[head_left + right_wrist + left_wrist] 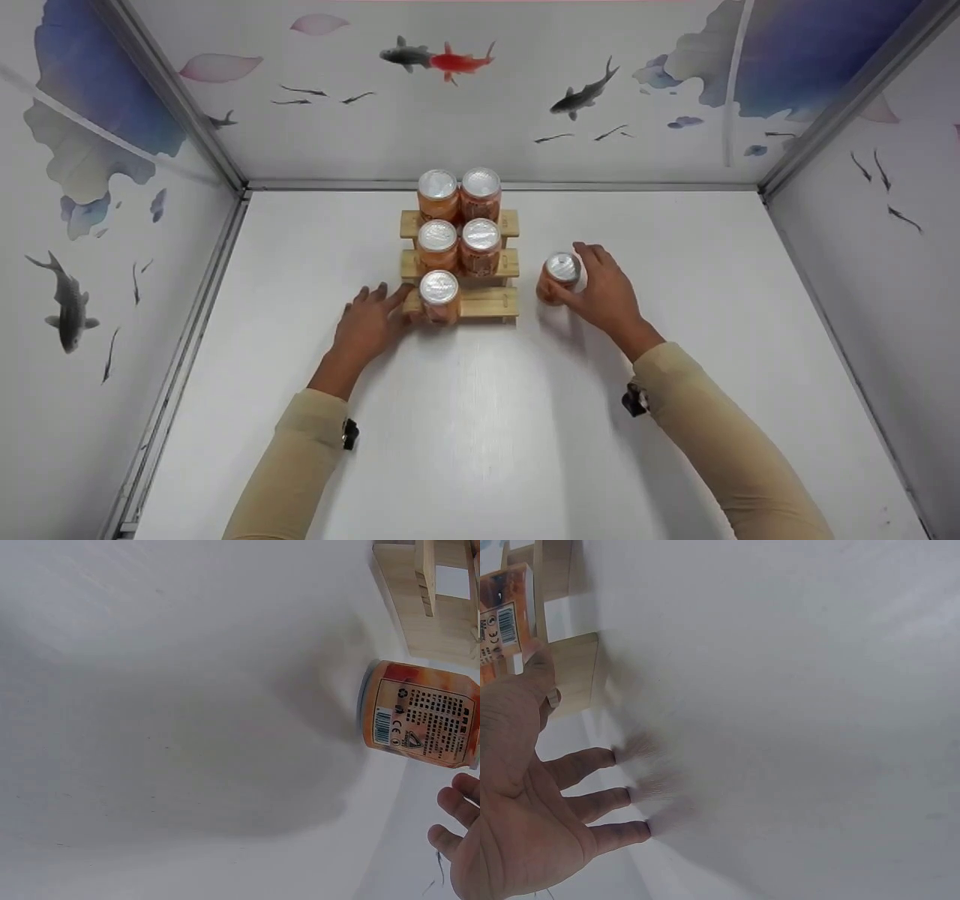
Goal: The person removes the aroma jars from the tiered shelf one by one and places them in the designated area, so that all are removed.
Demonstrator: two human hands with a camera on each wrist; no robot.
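A three-step wooden rack (491, 302) holds several orange cans with silver tops: two on the back step, two on the middle step and one can (440, 300) at the left of the front step. My left hand (369, 322) grips the rack's front left end between thumb and index finger, its other fingers spread toward the table. Right of the rack, my right hand (609, 296) holds another orange can (420, 714) upright, thumb in front and fingers behind. In the right wrist view the thumb is out of sight. Whether this can touches the table is unclear.
The white tabletop (465, 435) is bounded by a back wall (510, 135) and two side walls, joined by grey metal rails (345, 184). Fish and petals are printed on the walls.
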